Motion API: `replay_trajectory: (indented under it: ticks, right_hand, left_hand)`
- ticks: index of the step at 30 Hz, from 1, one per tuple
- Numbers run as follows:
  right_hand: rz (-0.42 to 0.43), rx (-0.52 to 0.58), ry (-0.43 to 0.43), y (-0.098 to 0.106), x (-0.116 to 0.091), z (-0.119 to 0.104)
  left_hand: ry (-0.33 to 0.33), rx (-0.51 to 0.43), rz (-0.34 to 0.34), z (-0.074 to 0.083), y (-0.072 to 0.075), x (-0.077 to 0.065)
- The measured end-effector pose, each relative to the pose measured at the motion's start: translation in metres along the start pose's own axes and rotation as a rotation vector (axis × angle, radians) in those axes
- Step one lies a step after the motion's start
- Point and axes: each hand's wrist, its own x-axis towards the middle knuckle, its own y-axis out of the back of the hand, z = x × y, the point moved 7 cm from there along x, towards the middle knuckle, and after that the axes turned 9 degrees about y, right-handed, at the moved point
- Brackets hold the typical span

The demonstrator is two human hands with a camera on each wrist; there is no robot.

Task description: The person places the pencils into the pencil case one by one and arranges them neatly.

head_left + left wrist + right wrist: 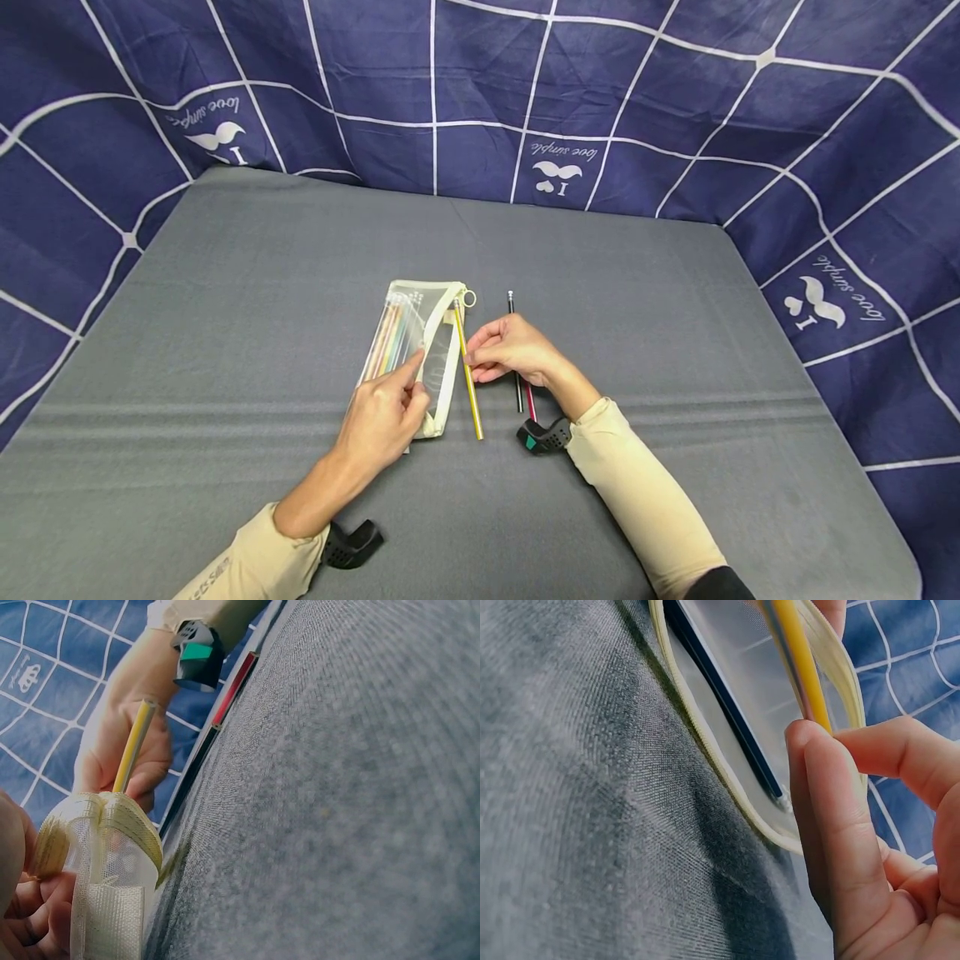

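A clear pencil case (447, 392) with a cream zip edge lies on the table, its mouth spread apart in the right wrist view. Several pencils (392, 333) show through its side, and a dark blue pencil (727, 705) lies within. My left hand (382, 417) holds the case by its zip edge (52, 844), between thumb and fingers. Between thumb and index finger, my right hand (513, 348) pinches a yellow pencil (472, 400) at the case's right edge. Whether the pencil's far end is inside the mouth, I cannot tell.
Under and beside my right hand, a black pencil (518, 396) and a red pencil (532, 402) lie on the grey table (300, 250). A blue checked cloth (480, 92) hangs behind the table and along its sides.
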Motion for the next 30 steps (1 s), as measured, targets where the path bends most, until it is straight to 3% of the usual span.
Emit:
replay_trajectory:
  ticks: [14,30]
  right_hand:
    - [0.028,0.046,-0.005,-0.005,0.018,0.003]
    - [0.083,0.084,0.03,-0.017,0.024,0.002]
  left_hand:
    - [0.003,0.005,-0.008,-0.002,-0.001,0.0]
    - [0.003,0.008,-0.009,-0.001,-0.001,0.0]
